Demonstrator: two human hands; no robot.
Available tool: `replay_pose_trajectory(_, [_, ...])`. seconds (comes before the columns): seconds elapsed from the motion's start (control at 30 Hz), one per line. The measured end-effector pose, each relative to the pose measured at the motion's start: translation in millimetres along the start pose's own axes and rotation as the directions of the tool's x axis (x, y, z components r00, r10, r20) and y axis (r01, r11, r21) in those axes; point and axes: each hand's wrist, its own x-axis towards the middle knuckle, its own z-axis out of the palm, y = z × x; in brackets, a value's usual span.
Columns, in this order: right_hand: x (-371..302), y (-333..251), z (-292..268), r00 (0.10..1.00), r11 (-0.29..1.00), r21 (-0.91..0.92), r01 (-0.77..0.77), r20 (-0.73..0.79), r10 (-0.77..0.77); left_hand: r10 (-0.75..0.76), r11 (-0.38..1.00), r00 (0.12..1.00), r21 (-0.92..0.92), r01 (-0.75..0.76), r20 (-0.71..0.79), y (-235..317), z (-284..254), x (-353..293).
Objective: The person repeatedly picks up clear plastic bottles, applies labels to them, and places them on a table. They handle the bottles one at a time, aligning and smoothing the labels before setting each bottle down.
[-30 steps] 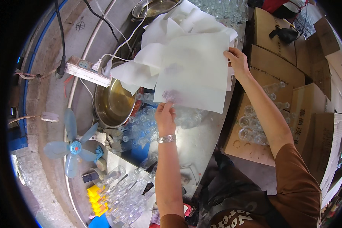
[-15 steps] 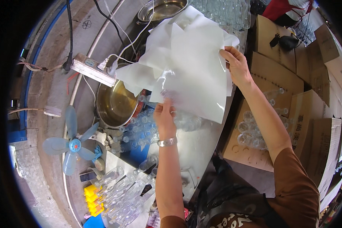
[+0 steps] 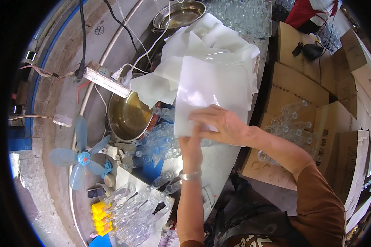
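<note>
A glossy white sheet lies over a loose heap of similar white sheets on the worktable, and it looks folded over. My left hand, with a silver bracelet on the wrist, has its fingers closed on the sheet's near edge. Across the same edge reaches my right hand, fingers stretched out on top of the sheet close to the left fingertips. Its fingertips are slightly blurred. Clear glass bottles lie just left of the sheet, some partly under it.
Left stand a blue-bladed fan, a power strip with cords and a metal basin. More bottles lie near a yellow plastic piece. Cardboard boxes stand at right; another person is at far right.
My right hand has come from the sheet's far right edge down and left beside my left hand. The sheet now lies lower and appears folded, covering less area.
</note>
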Motion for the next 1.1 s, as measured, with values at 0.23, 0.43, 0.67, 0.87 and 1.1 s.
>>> replay_pose_trajectory(0.23, [-1, 2, 8, 1.0, 0.998, 0.063, 0.008, 0.014, -0.008, 0.025, 0.999, 1.0, -0.032, -0.025, 0.004, -1, -9, -17])
replay_pose_trajectory(0.43, [30, 34, -34, 0.935, 0.996, -0.033, -0.078, -0.35, 0.061, -0.025, 1.0, 0.969, -0.013, 0.022, -0.244, 21, -22, -37])
replay_pose_trajectory(0.67, [95, 140, -78, 0.909, 0.705, -0.595, -0.386, -0.377, 0.18, 0.184, 0.977, 0.946, 0.154, -0.146, -0.267, 43, -76, -115])
replay_pose_trajectory(0.87, [98, 114, -22, 0.966, 0.834, -0.489, -0.257, -0.094, 0.243, 0.233, 0.948, 0.868, 0.3, -0.103, -0.439, 80, -162, -233])
replay_pose_trajectory(1.1, [98, 160, 22, 0.984, 0.706, -0.685, -0.18, -0.12, 0.134, 0.443, 0.693, 0.782, 0.721, 0.012, -0.439, 68, -216, -339])
